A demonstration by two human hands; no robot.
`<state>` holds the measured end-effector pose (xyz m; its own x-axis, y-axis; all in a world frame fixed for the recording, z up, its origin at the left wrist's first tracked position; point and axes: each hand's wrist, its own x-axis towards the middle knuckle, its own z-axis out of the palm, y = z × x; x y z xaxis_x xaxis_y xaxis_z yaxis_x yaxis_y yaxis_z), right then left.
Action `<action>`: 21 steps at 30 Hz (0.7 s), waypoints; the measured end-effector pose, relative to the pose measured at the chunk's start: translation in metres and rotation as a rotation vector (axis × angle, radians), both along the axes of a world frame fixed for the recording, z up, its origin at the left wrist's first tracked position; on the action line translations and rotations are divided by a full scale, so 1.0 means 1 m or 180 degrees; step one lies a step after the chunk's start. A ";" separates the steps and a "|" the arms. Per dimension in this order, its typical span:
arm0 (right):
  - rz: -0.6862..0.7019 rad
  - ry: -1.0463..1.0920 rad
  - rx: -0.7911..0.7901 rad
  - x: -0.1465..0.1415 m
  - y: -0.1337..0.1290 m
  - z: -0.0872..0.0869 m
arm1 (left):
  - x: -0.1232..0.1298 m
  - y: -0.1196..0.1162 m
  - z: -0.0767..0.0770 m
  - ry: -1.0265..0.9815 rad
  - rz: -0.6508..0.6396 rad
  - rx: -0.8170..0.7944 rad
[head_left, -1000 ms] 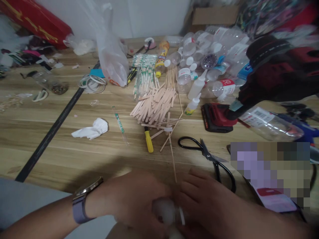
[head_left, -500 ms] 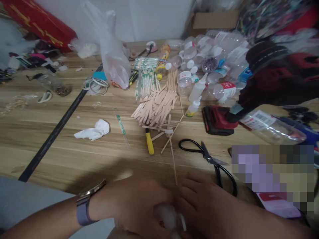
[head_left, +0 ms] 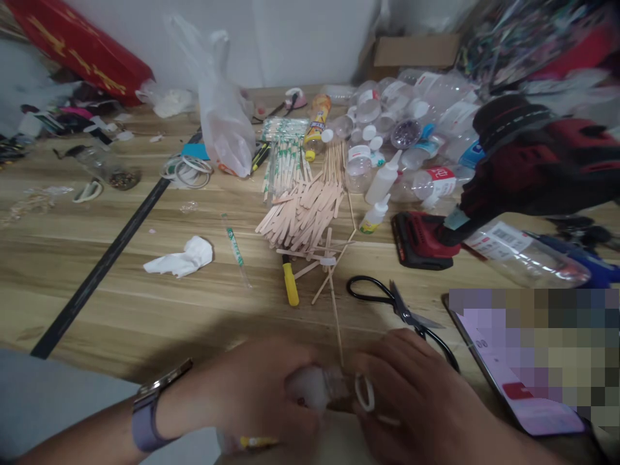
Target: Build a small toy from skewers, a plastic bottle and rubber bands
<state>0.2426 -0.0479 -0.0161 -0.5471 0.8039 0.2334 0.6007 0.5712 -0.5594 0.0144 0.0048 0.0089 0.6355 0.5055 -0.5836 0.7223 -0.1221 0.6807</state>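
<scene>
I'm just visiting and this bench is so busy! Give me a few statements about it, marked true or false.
1. The person's left hand holds a whitish, see-through plastic object. True.
2. A watch with a purple strap is on the right wrist. False: the watch is on the left wrist.
3. The black-handled metal scissors lie with their blades apart. True.
4. The crumpled white tissue lies right of the yellow-handled tool. False: the tissue lies left of the tool.
5. A red-and-black power tool stands to the right of the pale wooden sticks. True.
</scene>
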 end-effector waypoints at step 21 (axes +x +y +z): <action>-0.0723 0.0585 -0.0609 0.000 0.030 -0.019 | -0.046 -0.007 -0.027 -0.2213 0.1147 -0.0715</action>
<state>0.2431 -0.0178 -0.0349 -0.3119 0.9390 0.1446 0.5798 0.3087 -0.7541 -0.0316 -0.0017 -0.0186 0.7105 0.6659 -0.2273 0.0943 0.2300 0.9686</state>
